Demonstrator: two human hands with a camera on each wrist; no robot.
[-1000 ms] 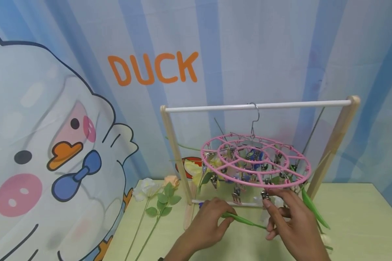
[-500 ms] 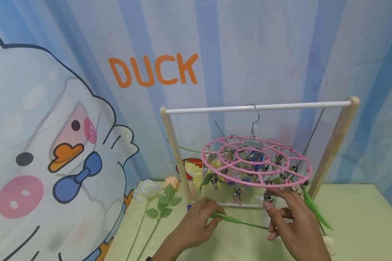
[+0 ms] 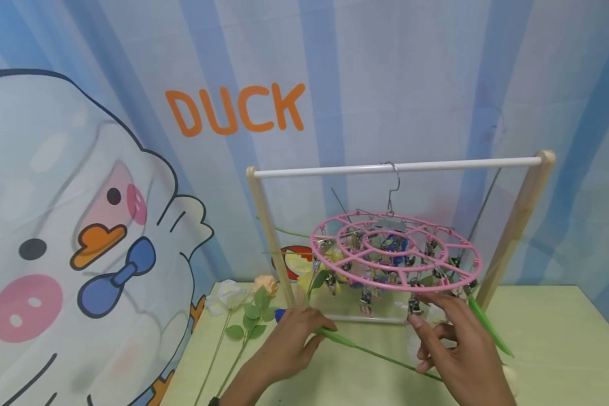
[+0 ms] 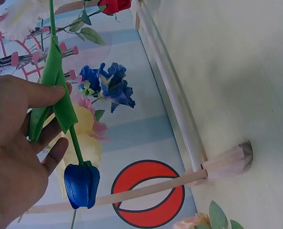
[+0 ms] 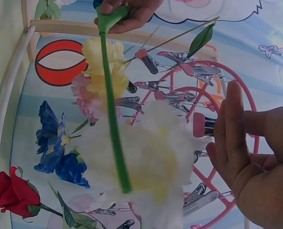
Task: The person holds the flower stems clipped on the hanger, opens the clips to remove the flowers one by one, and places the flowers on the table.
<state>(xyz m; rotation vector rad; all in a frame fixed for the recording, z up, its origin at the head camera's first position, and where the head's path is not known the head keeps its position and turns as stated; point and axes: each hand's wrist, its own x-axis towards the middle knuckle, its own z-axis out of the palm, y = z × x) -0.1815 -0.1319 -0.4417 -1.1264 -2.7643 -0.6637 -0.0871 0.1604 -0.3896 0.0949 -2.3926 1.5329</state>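
Note:
My left hand (image 3: 291,344) pinches an artificial blue tulip (image 4: 82,186) by its green leaves (image 4: 53,81). The bloom points left, and the bare stem (image 3: 380,357) runs right, reaching my right hand (image 3: 457,344) in the head view. That hand pinches a metal clip (image 3: 414,306) with pink tips between thumb and index finger. The clip hangs from the front of a round pink clip hanger (image 3: 403,288). Around it, in the right wrist view, hang a big white flower (image 5: 136,148), a yellow flower (image 5: 103,57), blue flowers (image 5: 51,138) and a red rose (image 5: 17,193).
The hanger hooks over the white rod (image 3: 325,170) of a wooden rack. Left of the rack, a white rose (image 3: 229,296) and a peach rose (image 3: 265,285) lie on the pale table (image 3: 553,338). A printed curtain (image 3: 411,84) stands behind.
My left hand has moved left with the tulip, so more of its stem shows between the hands. The right hand has stayed at the clip under the hanger.

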